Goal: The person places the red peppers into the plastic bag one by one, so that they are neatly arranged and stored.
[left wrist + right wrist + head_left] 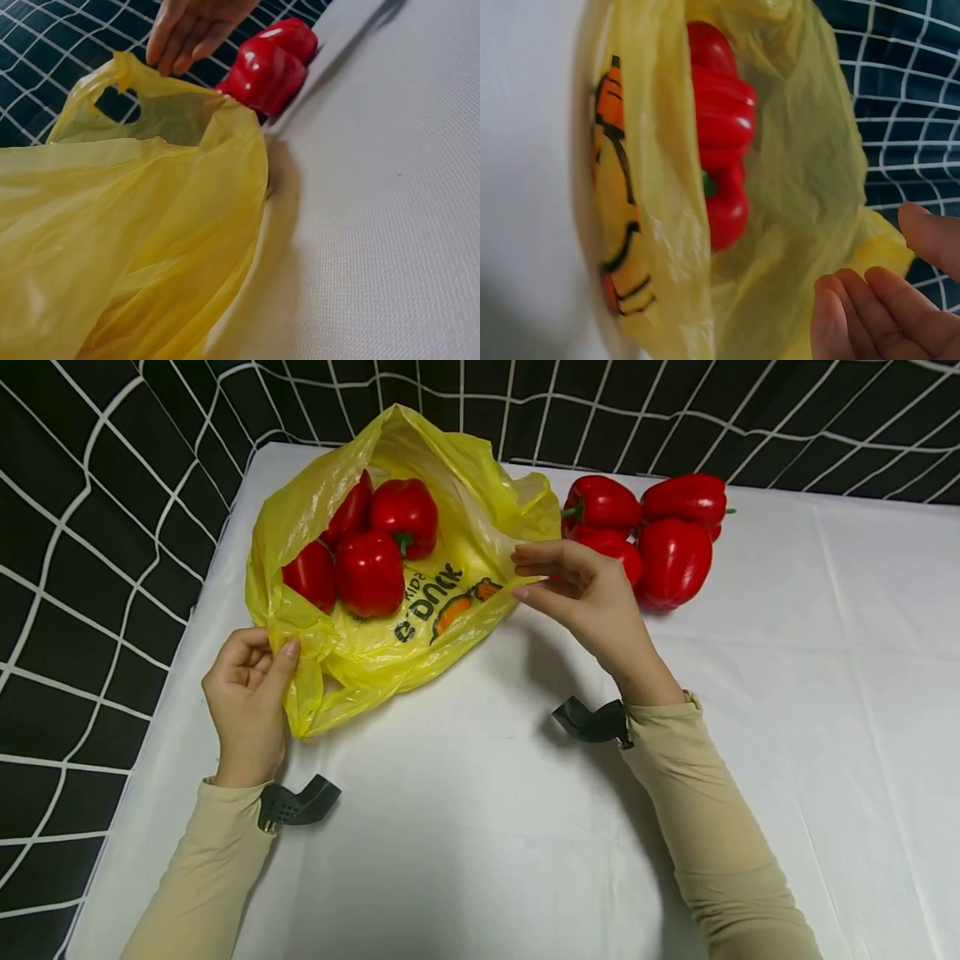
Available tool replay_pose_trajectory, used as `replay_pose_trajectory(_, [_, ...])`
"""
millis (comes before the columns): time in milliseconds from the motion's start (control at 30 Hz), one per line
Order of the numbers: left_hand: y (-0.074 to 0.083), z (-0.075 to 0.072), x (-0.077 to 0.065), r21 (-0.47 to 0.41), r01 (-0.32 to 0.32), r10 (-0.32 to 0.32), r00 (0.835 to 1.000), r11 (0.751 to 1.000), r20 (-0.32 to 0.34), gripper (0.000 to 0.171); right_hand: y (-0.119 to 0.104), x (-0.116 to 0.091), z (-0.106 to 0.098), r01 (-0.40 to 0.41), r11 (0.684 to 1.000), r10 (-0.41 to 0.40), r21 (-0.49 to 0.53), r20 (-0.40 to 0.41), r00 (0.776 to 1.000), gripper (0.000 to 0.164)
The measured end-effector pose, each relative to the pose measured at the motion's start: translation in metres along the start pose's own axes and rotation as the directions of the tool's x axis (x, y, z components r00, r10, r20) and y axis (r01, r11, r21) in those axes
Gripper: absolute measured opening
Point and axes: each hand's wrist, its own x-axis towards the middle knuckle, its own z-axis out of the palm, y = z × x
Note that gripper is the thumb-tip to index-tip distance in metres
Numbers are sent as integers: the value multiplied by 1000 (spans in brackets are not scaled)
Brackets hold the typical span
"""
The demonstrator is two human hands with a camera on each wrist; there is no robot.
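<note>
"Black, white-gridded backdrop (45,727) at far left. What follows?"

"On the white-covered table (450,827), the person's left hand (246,710), with a beige sleeve (198,868) and a dark, angular wrist mount (300,803) behind it."

"Is it holding anything?"

"Yes. It pinches the near left edge of a thin, crinkled yellow plastic bag (461,485), the thumb laid over the film and the fingers curled under."

"How does the bag sit?"

"On the table, its mouth gaping so that the inside shows. Toward its left, four glossy red bell peppers (369,574) are visible, bunched together, one with a green stem (403,540). Right of them, black lettering (437,591) and an orange figure (452,617) are printed on the plastic."

"And the right hand (596,602)?"

"At the bag's right edge, released: the fingers are extended, and the right wrist view shows a gap between them and the thumb. Whether the fingertips brush the film, I can't tell."

"Farthest right?"

"A cluster of loose red bell peppers (675,564) on the table, at least four, just past that hand, which partly covers one. Two show green stems."
</note>
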Motion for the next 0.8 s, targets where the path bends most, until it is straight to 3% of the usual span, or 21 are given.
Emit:
replay_pose_trajectory(333, [-1,1,0,-26,-1,1,1000,1000,-8,11,-11,-3,-24,14,999,-10,29,-137,991,35])
replay_pose_trajectory(567, [-2,1,0,-16,-4,4,1000,1000,0,10,-14,-4,-41,31,985,8,171,-224,975,33])
replay_pose_trajectory(800, [-2,1,0,-25,-2,2,1000,1000,4,10,-14,-6,-54,36,980,21,196,-283,959,31])
